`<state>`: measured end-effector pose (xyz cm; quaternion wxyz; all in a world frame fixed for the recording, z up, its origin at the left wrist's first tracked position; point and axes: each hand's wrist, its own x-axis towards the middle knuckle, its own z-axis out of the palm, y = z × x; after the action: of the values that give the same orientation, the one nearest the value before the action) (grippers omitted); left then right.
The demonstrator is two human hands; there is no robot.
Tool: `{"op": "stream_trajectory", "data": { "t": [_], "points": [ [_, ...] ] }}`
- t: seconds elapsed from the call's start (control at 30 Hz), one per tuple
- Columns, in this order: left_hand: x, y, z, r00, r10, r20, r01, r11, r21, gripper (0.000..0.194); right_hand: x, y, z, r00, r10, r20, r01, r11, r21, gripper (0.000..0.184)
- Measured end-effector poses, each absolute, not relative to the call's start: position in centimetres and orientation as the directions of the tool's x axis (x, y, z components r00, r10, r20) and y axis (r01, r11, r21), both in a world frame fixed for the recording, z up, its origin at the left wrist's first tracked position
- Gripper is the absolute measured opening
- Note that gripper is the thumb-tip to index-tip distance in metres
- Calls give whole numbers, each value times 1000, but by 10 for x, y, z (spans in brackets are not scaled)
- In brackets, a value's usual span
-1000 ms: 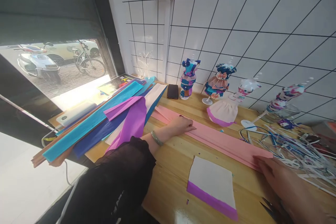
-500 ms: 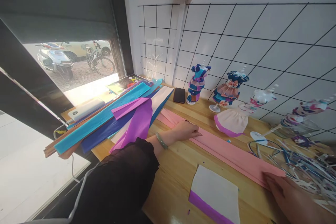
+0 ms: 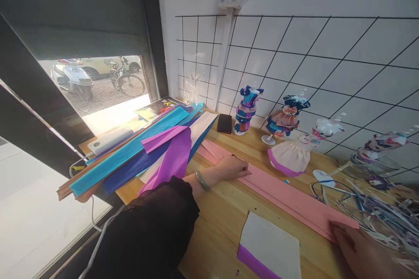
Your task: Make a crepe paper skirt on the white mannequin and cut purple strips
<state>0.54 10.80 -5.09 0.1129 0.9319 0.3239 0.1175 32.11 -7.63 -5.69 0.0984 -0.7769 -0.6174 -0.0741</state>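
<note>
The left hand (image 3: 231,168) lies on the pink paper (image 3: 288,192) with its fingers bunched and curled; whether they pinch it or only press, I cannot tell. Taking that hand as the clock's centre, the paper runs from ten o'clock, where its end shows folded, along the wood to four o'clock. There the right hand (image 3: 358,244) touches the far end with its fingers; I cannot tell if it grips. Counted from the left: one scooter (image 3: 72,77) and one bicycle (image 3: 127,80), both at ten, outside the window; one white box (image 3: 111,140) at nine; beside it, also at nine, one heap of strips (image 3: 131,155) in light blue, brown, navy, cream and purple, overlapping too much to number; one bangle (image 3: 203,181) on the left wrist; one phone (image 3: 224,123) at twelve; four dress forms (image 3: 284,118) spread from one to three, the rightmost two tilted; one cream sheet (image 3: 270,244) at five, purple along its lower edge; and one tangle (image 3: 376,213) of thin strips between three and four, near the right hand.
</note>
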Motion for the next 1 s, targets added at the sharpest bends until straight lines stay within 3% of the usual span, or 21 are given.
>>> {"op": "stream_trajectory", "data": {
  "t": [0.3, 0.47, 0.57, 0.67, 0.8, 1.0],
  "points": [
    [2, 104, -33, 626, 771, 119, 705, -624, 337, 32, 332, -76, -70, 183, 951, 248, 982, -167, -85, 34],
    [-35, 133, 1, 250, 962, 111, 921, -271, 279, 39, 343, -76, -85, 161, 949, 271, 984, -133, -120, 32],
    [-70, 153, 11, 11, 998, 60, 973, -24, 228, 46, 341, -77, -84, 152, 954, 257, 985, -125, -117, 32],
    [-100, 168, 6, -106, 993, -43, 975, 112, 191, 48, 337, -77, -81, 160, 952, 262, 984, -132, -120, 33],
    [-119, 179, -8, -196, 978, -75, 963, 206, 173, 54, 334, -77, -77, 173, 946, 273, 980, -139, -140, 31],
    [-123, 179, 6, -226, 972, 63, 960, 212, 181, 44, 332, -76, -75, 192, 942, 275, 978, -160, -134, 34]
  ]
}}
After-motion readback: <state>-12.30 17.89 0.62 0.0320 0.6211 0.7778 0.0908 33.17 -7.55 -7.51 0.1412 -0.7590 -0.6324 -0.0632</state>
